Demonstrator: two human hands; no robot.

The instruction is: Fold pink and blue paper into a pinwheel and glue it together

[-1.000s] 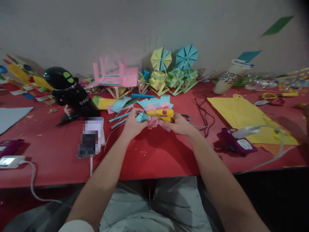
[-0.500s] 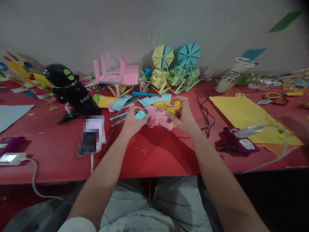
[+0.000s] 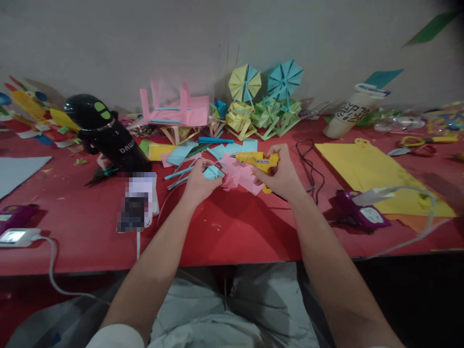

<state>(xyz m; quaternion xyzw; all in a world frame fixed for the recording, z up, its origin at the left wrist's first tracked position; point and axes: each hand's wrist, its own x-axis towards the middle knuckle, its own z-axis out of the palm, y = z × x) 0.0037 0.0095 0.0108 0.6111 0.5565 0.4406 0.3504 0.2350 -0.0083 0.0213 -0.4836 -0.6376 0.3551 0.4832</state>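
Note:
Pinched in the fingers of my left hand [image 3: 200,181] is a small folded light-blue paper piece [image 3: 213,172]. My right hand [image 3: 279,174] is wrapped round the grip of a yellow hot glue gun [image 3: 256,160], whose nozzle points left, a short way from the blue piece and apart from it. Under and between the hands lie pink paper scraps [image 3: 242,178]. Thin blue paper sticks [image 3: 178,174] lie just left of my left hand. Part of the blue piece is covered by my fingers.
A black bottle [image 3: 105,133] and a blurred-out phone [image 3: 137,203] are on the left. Behind stand folded paper models [image 3: 241,118] and a pink paper structure [image 3: 195,110]. On the right are a black cord [image 3: 306,159], yellow sheets [image 3: 377,179], a purple power socket [image 3: 362,212] and a cup [image 3: 350,113].
My right hand has drawn the glue gun a little to the right, so its nozzle is farther from the blue paper piece. The left hand has hardly moved.

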